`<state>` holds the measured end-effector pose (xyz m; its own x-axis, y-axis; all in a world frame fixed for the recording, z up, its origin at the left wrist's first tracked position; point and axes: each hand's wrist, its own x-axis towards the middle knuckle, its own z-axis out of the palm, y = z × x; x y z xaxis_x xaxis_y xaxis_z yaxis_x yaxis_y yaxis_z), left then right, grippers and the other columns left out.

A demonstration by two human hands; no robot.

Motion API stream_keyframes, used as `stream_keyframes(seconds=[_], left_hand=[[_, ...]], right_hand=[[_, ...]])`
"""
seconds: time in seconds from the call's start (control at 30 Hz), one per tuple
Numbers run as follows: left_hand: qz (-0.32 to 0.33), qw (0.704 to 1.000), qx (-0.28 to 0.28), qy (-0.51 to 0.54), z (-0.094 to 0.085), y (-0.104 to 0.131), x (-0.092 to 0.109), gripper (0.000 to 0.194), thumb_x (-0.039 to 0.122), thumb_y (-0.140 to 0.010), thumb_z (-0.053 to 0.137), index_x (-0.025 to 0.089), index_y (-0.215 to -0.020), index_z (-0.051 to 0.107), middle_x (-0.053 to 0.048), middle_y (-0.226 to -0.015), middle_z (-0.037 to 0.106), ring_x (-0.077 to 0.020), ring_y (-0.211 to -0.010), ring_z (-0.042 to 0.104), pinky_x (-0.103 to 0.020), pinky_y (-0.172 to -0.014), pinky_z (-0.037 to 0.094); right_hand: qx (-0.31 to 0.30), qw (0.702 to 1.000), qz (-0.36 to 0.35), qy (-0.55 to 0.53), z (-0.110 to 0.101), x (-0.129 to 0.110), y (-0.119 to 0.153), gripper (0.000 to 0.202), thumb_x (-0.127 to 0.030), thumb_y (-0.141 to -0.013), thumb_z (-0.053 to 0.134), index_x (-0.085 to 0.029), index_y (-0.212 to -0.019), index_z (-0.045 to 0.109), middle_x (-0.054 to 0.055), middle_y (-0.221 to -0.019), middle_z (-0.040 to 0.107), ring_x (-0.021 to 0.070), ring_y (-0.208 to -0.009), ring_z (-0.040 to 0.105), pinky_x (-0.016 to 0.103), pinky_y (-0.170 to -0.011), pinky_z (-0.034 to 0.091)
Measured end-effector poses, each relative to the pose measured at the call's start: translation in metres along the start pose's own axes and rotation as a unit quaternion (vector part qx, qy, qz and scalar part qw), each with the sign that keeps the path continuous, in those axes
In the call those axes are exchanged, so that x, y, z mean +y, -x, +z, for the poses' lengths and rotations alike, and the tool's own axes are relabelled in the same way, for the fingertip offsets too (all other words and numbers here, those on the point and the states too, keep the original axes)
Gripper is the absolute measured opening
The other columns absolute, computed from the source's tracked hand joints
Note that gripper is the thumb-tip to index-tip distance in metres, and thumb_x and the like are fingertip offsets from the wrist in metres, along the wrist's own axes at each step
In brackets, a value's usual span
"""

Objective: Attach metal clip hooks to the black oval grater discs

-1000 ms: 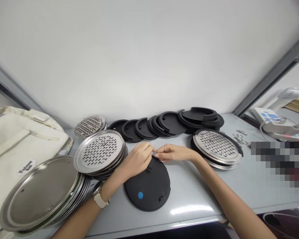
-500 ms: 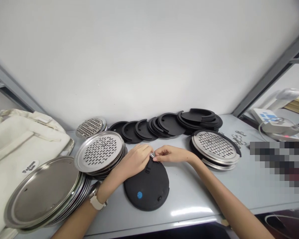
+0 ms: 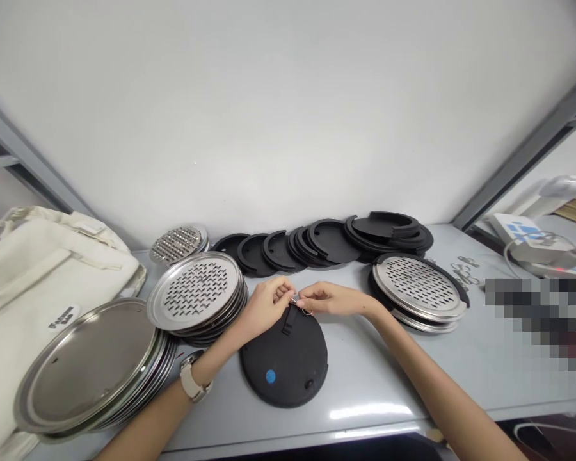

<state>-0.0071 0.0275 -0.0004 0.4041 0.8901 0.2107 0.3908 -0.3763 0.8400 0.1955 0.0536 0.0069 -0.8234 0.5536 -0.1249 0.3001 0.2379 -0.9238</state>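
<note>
A round black disc (image 3: 288,365) lies on the grey table, its underside or back up, with a blue round sticker (image 3: 271,376) and a small dark hole or knob. At its far edge my left hand (image 3: 271,303) and my right hand (image 3: 331,299) meet, both closed in a pinch. Between their fingertips shows a small shiny metal piece (image 3: 294,299), with a thin wire ring (image 3: 308,312) under my right fingers. Its exact shape is mostly covered by the fingers. A black strap-like tab (image 3: 288,320) runs from the disc's edge toward the hands.
Perforated metal discs (image 3: 196,288) are stacked at left, beside plain metal lids (image 3: 93,365) and a cream cloth bag (image 3: 38,269). Notched black rings (image 3: 333,240) lie along the wall. At right are a grater disc stack (image 3: 415,285), loose metal rings (image 3: 466,272) and a white device (image 3: 528,237).
My left fingers have shifted, the thumb now showing at the metal piece. My right hand stays almost in place, and the disc has barely moved. The whole view has drifted slightly.
</note>
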Motion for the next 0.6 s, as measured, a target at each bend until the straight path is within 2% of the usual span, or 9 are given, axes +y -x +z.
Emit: stream_keyframes(seconds=[0.2, 0.4, 0.6], left_hand=[[-0.018, 1.0, -0.001, -0.004, 0.0008, 0.0007, 0.0003, 0.01, 0.022, -0.087, 0.053, 0.016, -0.083, 0.06, -0.001, -0.076, 0.064, -0.0139, -0.071, 0.06, -0.023, -0.065, 0.045], [-0.012, 1.0, -0.011, 0.01, 0.0019, 0.0007, 0.0025, 0.011, 0.022, -0.088, 0.052, 0.017, -0.085, 0.061, -0.002, -0.081, 0.066, -0.0137, -0.073, 0.06, -0.023, -0.066, 0.045], [-0.017, 1.0, -0.016, 0.01, 0.0024, 0.0015, -0.0007, 0.01, 0.021, -0.088, 0.051, 0.016, -0.085, 0.06, -0.003, -0.081, 0.065, -0.0142, -0.073, 0.06, -0.024, -0.067, 0.045]], right_hand=[[-0.007, 1.0, 0.003, -0.001, 0.0001, 0.0021, -0.0002, 0.043, -0.053, -0.09, 0.044, -0.016, -0.069, 0.049, -0.004, -0.065, 0.044, 0.0089, -0.059, 0.037, 0.023, -0.057, 0.03], [0.019, 1.0, 0.009, -0.012, 0.0014, 0.0033, -0.0008, 0.037, -0.052, -0.089, 0.049, -0.018, -0.075, 0.046, -0.006, -0.066, 0.036, 0.008, -0.058, 0.031, 0.022, -0.053, 0.026], [0.011, 1.0, 0.007, -0.028, 0.0026, 0.0008, -0.0007, 0.035, -0.049, -0.09, 0.048, -0.018, -0.076, 0.047, -0.006, -0.065, 0.038, 0.0078, -0.057, 0.031, 0.022, -0.054, 0.027]])
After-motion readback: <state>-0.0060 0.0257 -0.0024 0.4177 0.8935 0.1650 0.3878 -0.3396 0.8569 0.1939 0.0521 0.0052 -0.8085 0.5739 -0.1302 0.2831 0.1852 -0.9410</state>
